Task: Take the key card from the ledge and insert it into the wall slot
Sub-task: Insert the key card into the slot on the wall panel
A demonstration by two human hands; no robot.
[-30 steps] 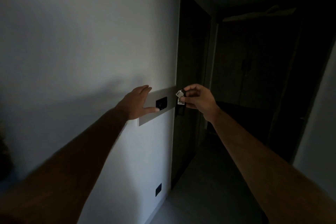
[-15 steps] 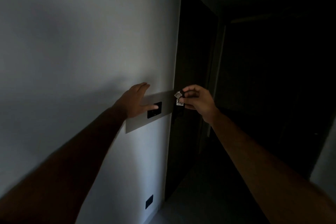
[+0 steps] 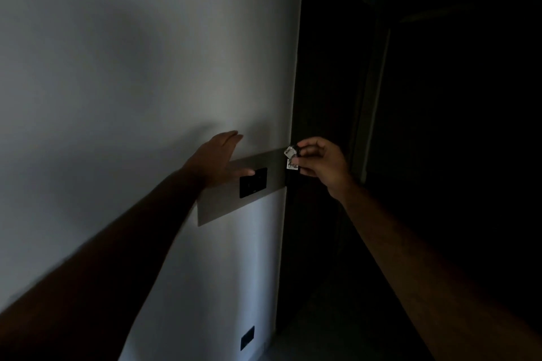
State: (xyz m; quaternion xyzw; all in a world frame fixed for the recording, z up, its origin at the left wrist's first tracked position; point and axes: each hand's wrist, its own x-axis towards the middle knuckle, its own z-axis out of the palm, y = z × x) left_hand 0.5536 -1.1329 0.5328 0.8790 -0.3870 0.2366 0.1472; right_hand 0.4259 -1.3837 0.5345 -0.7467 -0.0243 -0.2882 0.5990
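My right hand (image 3: 321, 164) pinches a small key card (image 3: 291, 165), a white tag with writing and a metal ring (image 3: 289, 151) above it, just off the right end of a grey wall panel (image 3: 223, 205). A black slot plate (image 3: 253, 182) is set in that panel, left of the card and apart from it. My left hand (image 3: 218, 160) lies flat on the wall with fingers spread, its thumb touching the plate's upper left corner. The room is dim, so the slot opening cannot be made out.
The white wall (image 3: 132, 82) ends at a corner beside a dark door (image 3: 319, 126). A dark hallway lies to the right. A small black socket (image 3: 247, 337) sits low on the wall near the floor.
The view has drifted closer and to the right, and the hallway has grown darker. Both hands hold nearly the same pose, the card still at the panel's right end.
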